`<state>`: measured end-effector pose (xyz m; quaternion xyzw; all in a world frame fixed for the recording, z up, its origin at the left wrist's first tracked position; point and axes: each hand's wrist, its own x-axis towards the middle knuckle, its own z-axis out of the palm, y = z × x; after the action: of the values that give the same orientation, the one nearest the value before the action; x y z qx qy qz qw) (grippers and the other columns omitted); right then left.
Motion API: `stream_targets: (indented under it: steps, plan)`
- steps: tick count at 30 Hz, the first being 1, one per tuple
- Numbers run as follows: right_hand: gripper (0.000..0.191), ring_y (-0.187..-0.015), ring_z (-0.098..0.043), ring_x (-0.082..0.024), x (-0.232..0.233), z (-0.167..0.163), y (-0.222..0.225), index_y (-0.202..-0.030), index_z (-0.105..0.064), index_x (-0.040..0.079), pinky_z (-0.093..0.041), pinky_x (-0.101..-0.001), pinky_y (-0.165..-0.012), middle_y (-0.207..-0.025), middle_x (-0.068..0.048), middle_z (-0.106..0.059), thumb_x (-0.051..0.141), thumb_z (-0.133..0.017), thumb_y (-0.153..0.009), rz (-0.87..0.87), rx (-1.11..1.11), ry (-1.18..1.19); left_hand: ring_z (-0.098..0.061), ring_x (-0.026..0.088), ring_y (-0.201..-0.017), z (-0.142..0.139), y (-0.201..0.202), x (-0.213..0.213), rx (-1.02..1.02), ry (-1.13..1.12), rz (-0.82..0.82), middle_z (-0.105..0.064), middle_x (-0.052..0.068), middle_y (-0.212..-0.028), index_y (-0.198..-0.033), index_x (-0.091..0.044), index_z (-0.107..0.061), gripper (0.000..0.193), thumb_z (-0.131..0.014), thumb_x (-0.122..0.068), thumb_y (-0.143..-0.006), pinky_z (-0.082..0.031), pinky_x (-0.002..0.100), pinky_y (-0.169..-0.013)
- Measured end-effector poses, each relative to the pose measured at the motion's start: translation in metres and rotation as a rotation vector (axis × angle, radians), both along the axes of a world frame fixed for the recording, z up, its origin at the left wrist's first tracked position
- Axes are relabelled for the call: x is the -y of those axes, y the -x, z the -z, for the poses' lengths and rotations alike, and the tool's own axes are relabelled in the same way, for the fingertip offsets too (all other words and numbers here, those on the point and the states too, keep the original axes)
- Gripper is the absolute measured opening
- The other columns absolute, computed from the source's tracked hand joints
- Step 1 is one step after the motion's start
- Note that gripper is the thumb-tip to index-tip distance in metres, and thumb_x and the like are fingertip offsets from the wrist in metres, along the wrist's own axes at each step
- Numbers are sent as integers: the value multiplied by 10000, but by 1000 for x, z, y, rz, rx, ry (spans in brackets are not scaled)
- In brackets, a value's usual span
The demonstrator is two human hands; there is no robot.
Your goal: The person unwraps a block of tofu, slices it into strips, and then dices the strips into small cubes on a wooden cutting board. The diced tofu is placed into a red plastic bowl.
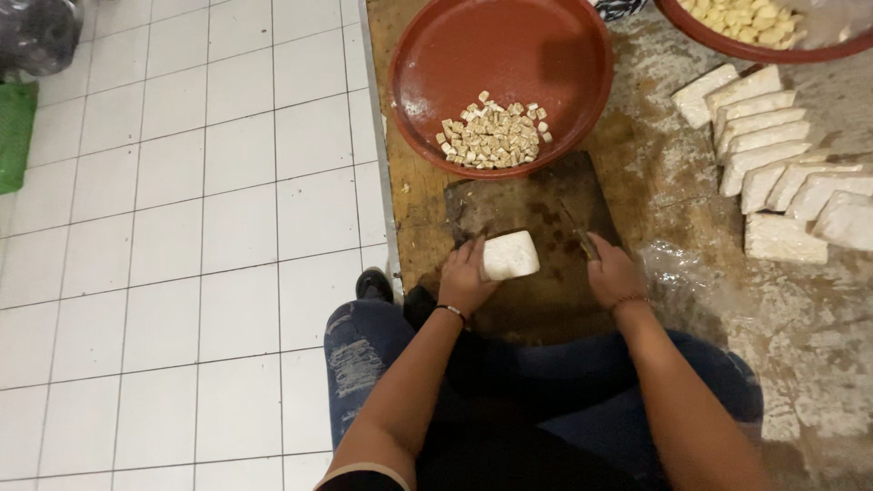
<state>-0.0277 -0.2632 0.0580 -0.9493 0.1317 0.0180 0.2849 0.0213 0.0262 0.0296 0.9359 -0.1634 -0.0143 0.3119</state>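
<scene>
Two hands: left hand [466, 277] holds white block [509, 255] (right hand [611, 271] grips knife [582, 238]).

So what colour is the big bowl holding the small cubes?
Reddish-brown bowl, clearest in the head view.

No labels, signs or screens in view; only packaging-like items: dark plastic bag [41, 35] at top-left corner on the tiled floor, green bag-like sheet [15, 136] just below it at left edge
</scene>
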Motion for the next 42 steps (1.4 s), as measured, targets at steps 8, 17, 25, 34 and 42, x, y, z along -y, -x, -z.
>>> stream_targets:
  steps: [8, 17, 25, 34, 42]
  plan:
    - [612, -990, -631, -257, -37, 7, 25, -1585, -481, 184, -507, -328, -928, -1132, -198, -685, 141, -502, -974, 36, 1, -559, -403, 379, -1387, -4, -21, 24, 42, -305, -26, -482, 143, -1495, -1538, -100, -409, 1022, -832, -501, -698, -328, 605, -1066]
    - [620, -1208, -621, -378, -48, 7, 13, -1571, -456, 176, -465, -400, -1080, -1273, -232, -648, 110, -478, -954, -188, -47, -420, -531, 305, -1301, -27, -47, 66, -169, -368, 41, -595, 88, -1381, -1479, -115, -488, 982, -828, -551, -667, -365, 534, -1106]
    - [536, -1314, -577, -369, -55, 4, 21, -1521, -466, 116, -442, -405, -1076, -1430, -234, -590, 116, -482, -985, -144, 56, -493, -591, 346, -1170, -10, -40, 74, -60, -382, 88, -622, 109, -1301, -1444, -100, -506, 854, -792, -506, -750, -482, 520, -960]
    - [595, -1230, -617, -367, -65, -4, 18, -1544, -440, 175, -482, -412, -1023, -1375, -221, -612, 91, -471, -956, -112, -27, -500, -640, 339, -1099, -15, -41, 77, -62, -451, 101, -650, 106, -1221, -1385, -99, -550, 719, -787, -406, -780, -523, 494, -910]
    - [630, -1142, -616, -420, -68, 25, 12, -1551, -429, 183, -474, -452, -1004, -1233, -272, -641, 77, -484, -933, -134, -26, -402, -631, 363, -1100, -22, -41, 77, -66, -409, 96, -646, 125, -1218, -1405, -89, -539, 719, -784, -344, -779, -506, 509, -947]
